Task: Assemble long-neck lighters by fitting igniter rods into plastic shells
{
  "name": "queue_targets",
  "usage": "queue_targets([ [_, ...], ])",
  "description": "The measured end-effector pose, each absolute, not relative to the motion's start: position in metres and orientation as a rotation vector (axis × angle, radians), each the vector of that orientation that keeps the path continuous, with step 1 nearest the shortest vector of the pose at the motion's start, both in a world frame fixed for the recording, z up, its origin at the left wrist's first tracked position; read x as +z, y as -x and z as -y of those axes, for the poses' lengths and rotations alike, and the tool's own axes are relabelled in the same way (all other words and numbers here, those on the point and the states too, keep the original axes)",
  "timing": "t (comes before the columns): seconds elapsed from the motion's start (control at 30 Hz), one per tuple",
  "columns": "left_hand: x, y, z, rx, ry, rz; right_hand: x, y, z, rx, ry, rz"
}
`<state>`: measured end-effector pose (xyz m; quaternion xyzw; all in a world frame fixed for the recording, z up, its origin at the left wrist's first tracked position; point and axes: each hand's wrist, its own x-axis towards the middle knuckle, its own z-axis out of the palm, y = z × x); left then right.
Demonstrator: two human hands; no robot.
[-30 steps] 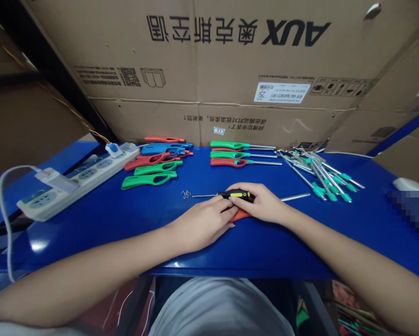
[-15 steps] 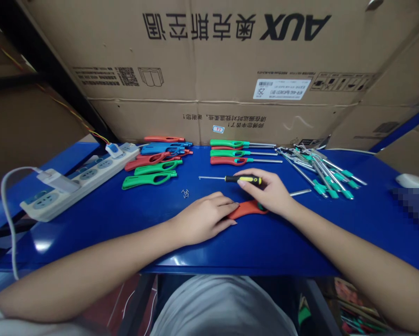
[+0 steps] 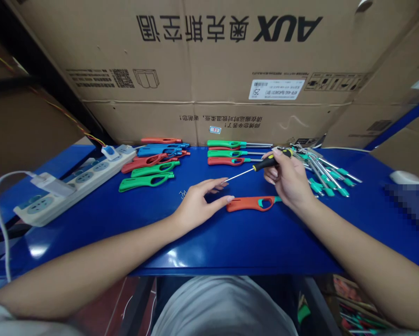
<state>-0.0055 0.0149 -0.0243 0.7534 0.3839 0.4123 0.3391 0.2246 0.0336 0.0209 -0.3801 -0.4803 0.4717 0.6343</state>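
Observation:
My right hand (image 3: pixel 290 179) is wrapped round the black-and-yellow handle of a screwdriver (image 3: pixel 269 162), whose thin shaft slants down to the left. The shaft's tip is at the fingertips of my left hand (image 3: pixel 200 200); I cannot make out whether they touch it. My left thumb is spread away from the fingers, beside the end of an orange lighter handle (image 3: pixel 246 204). That lighter lies flat on the table, with a teal collar at its right end. My right hand hides the rest of it. Small screws (image 3: pixel 183 194) lie partly hidden behind my left hand.
Assembled lighters (image 3: pixel 226 153) with metal tubes lie at the back middle. Red, blue and green handles (image 3: pixel 148 181) are at the left, beside a white power strip (image 3: pixel 72 184). Metal tubes with teal collars (image 3: pixel 326 170) are piled at the right. A cardboard box (image 3: pixel 167 107) stands behind.
My right hand has lifted off the orange lighter and moved right, tilting the screwdriver. My left hand has let go of the lighter and shifted left, its fingers now at the screwdriver's tip.

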Motion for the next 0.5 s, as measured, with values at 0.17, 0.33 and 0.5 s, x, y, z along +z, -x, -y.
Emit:
queue_targets([
  [0.17,-0.0218,0.0043,-0.0150,1.161,-1.838,-1.028,0.0179,-0.2220,-0.0319,1.114,0.893,1.105],
  [0.33,-0.0210,0.0055,-0.0131,1.189,-1.849,-1.060,0.0184,-0.2234,-0.0320,1.104,0.932,1.142],
  [0.5,-0.0181,0.0059,-0.0132,1.192,-1.875,-1.077,0.0187,-0.2245,-0.0326,1.091,0.937,1.172],
])
